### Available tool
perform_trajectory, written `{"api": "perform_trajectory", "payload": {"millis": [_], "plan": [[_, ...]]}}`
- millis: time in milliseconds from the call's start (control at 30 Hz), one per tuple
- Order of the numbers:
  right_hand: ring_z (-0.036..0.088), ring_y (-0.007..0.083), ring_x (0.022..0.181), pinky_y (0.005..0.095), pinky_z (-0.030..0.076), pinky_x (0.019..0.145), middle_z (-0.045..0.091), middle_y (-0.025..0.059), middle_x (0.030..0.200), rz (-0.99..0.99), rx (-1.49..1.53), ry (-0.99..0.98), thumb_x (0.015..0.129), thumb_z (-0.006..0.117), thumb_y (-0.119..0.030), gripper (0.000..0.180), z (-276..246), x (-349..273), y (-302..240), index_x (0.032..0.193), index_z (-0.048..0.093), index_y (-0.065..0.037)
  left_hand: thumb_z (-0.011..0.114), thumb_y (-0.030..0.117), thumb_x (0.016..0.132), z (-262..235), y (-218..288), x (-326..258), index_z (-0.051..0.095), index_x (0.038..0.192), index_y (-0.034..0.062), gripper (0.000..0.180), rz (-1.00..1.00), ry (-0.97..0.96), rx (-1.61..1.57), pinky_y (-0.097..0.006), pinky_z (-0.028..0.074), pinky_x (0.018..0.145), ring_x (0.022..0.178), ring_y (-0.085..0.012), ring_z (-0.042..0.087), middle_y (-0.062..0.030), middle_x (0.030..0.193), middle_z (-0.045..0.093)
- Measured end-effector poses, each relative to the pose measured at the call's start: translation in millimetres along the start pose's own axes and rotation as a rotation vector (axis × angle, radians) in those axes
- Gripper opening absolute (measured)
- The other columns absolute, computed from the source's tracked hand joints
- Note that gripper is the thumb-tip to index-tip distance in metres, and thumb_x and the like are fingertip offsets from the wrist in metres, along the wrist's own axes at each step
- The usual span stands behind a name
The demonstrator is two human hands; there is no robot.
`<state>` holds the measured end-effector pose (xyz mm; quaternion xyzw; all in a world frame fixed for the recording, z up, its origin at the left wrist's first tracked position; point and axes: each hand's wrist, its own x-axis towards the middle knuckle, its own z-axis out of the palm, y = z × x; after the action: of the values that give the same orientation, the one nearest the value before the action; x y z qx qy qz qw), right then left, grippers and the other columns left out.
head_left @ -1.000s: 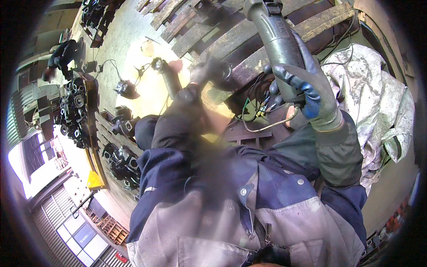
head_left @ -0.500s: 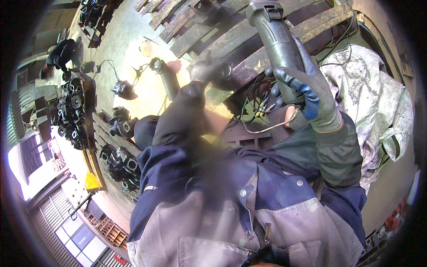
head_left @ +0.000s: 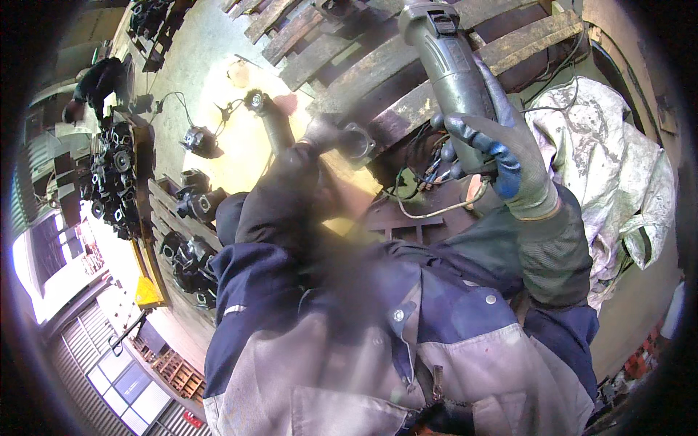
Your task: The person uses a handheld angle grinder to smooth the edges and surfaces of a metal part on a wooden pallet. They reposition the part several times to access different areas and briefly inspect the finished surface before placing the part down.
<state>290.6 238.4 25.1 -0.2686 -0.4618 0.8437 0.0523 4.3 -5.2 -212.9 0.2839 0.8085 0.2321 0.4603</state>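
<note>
My right hand (head_left: pixel 502 156), in a grey glove with blue-black coating, is wrapped round the dark grey body of an angle grinder (head_left: pixel 454 69). The tool is raised at a tilt, its wider end away from me. My left hand (head_left: pixel 320 134), gloved and hazy in the glare, grips a dark metal casting (head_left: pixel 356 143) with a round flanged opening; its fingers show only in part. Just left of that hand, a second dark cylindrical tool (head_left: pixel 270 120) lies on a pale yellow board (head_left: pixel 225 91).
Wooden pallet slats (head_left: pixel 385 83) lie ahead. Loose cables (head_left: pixel 429 171) run between my hands. A stained white cloth sack (head_left: pixel 589 145) is at right. Several dark castings (head_left: pixel 193 265) rest on pallets at left. Beyond them a person (head_left: pixel 98 91) bends over more parts.
My left hand and the casting have come slightly nearer to me, and the flanged opening now shows more clearly. The right hand still holds the grinder almost in place.
</note>
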Motion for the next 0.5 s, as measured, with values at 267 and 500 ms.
{"api": "perform_trajectory", "payload": {"millis": [267, 500], "plan": [[0.074, 0.0195, 0.08, 0.0324, 0.063, 0.06, 0.07, 0.0155, 0.116, -0.163, -0.057, -0.028, 0.097, 0.074, -0.014, 0.089, -2, 4, 10, 0.168, 0.022, -0.01, 0.077, 0.052, 0.086, 17, 15, -6, 0.077, 0.102, 0.0031, 0.051, -0.011, 0.272, 0.276, -0.04, 0.058, 0.081, 0.084, -0.0283, 0.076, -0.0172, 0.089, 0.078], [0.073, 0.02, 0.078, 0.0329, 0.063, 0.06, 0.069, 0.0152, 0.112, -0.028, 0.04, 0.007, 0.095, 0.075, -0.015, 0.089, 0, -3, 8, 0.168, 0.024, -0.01, 0.081, 0.049, 0.082, 7, 23, -15, 0.078, 0.103, 0.002, 0.052, -0.036, 0.214, 0.05, -0.041, 0.058, 0.081, 0.085, -0.0273, 0.077, -0.0176, 0.092, 0.079]]}}
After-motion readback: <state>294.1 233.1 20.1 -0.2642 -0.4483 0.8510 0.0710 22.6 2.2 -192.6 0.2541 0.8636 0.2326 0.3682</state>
